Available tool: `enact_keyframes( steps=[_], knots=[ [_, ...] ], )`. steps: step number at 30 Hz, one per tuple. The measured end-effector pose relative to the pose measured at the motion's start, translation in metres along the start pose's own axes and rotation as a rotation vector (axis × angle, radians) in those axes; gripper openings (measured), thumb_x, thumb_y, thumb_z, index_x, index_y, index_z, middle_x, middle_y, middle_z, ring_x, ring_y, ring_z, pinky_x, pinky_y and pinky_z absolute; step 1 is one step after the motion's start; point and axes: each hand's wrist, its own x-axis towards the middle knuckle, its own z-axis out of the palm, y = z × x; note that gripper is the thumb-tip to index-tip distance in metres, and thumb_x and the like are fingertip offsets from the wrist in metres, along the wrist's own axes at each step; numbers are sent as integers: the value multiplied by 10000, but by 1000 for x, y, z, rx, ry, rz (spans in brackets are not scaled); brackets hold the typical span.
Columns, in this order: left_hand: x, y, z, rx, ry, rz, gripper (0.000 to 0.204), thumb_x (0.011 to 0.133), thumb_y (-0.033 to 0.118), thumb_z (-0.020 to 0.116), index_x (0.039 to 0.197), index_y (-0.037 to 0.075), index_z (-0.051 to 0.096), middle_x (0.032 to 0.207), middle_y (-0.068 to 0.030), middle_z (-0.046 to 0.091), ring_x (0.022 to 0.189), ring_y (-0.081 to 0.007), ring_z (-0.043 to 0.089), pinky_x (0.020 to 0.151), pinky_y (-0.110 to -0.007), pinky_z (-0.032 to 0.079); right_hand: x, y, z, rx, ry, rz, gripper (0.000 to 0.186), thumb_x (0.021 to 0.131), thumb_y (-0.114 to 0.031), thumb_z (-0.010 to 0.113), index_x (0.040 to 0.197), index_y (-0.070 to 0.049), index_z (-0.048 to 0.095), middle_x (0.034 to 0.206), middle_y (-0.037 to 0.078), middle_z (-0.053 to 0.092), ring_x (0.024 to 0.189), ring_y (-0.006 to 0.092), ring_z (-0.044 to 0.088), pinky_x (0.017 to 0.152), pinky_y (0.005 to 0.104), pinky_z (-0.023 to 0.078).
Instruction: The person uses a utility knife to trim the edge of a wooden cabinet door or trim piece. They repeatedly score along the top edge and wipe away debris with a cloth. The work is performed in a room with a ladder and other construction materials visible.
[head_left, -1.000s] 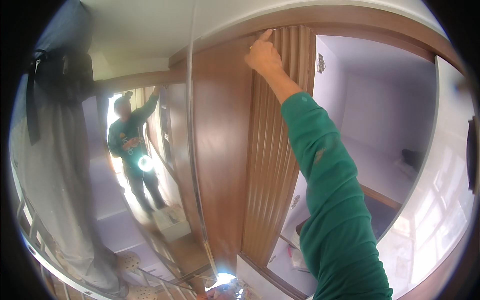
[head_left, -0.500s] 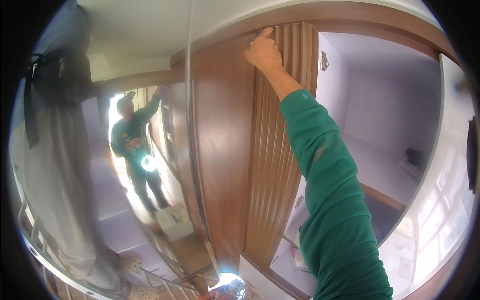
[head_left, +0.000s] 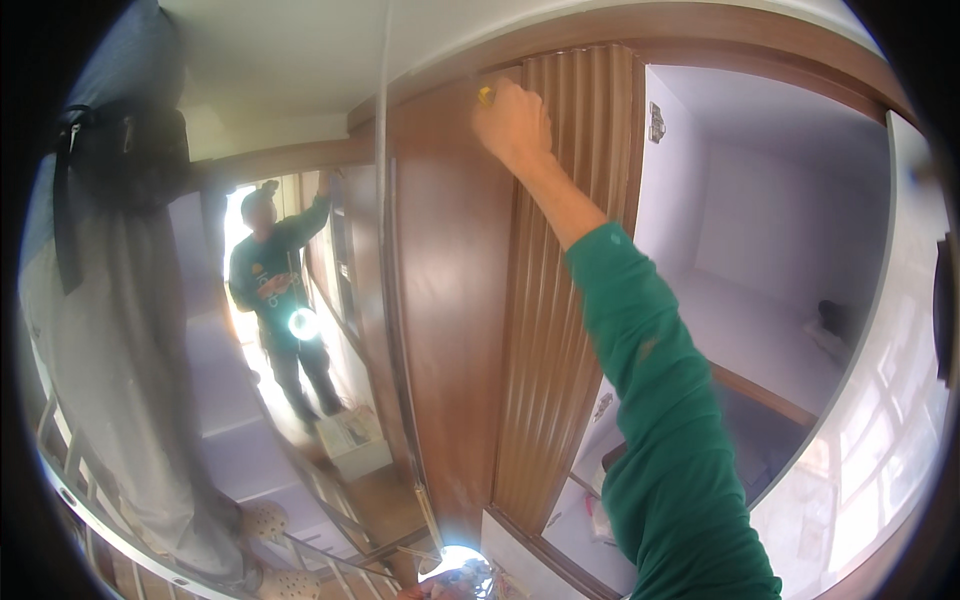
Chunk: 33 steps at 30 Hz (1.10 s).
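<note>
My right hand (head_left: 512, 122) is raised high, fingers curled around a small yellow item (head_left: 486, 95) that mostly hides inside the grip; its kind cannot be made out. The hand is against the upper part of a smooth brown wood panel (head_left: 455, 250), beside a fluted brown strip (head_left: 565, 230). Low at the bottom edge, my left hand (head_left: 422, 592) is only partly visible next to a bright light (head_left: 460, 565), and glare hides its fingers. A thin stick (head_left: 428, 515) rises close to it.
An open cabinet (head_left: 770, 220) with a white door (head_left: 860, 430) is at right. A mirror (head_left: 335, 450) reflects my raised arm. At left, a person in grey trousers (head_left: 120, 400) and perforated clogs stands by a metal ladder-like frame (head_left: 150, 560). A thin pole (head_left: 383, 130) runs vertically.
My right hand has come down and slightly left from the top of the fluted strip. Its extended finger has curled in, and the yellow item now shows. The view has shifted slightly.
</note>
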Motion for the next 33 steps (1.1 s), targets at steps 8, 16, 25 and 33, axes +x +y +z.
enact_keyframes(
  steps=[8,16,25,33],
  knots=[
    [-9,6,8,6,-75,61,308,873,196,686,1123,22,725,996,-85,732,874,-177,660,791,-304,517,-57,-6,3,549,-351,246,286,884,-221,636,994,43,629,799,138,673,551,222,645,526,356,521],
    [-8,-10,7,169,4,42,291,885,184,690,1121,18,732,942,-59,737,804,-148,656,723,-297,524,-80,0,-26,1132,122,347,286,926,-271,537,994,-4,610,664,101,604,457,184,571,427,328,434],
    [-8,-49,-16,571,-150,533,824,701,632,788,1257,37,660,1215,-232,657,1126,-410,615,968,-471,458,-16,17,-26,1189,277,396,182,912,-110,489,933,58,558,700,144,612,529,209,612,464,341,486],
    [-35,-35,8,542,33,528,870,684,656,789,1288,46,650,1211,-197,675,1109,-374,634,973,-442,460,26,19,-11,1134,320,389,225,953,-128,514,966,92,559,772,158,648,634,245,670,540,359,573]
  ],
)
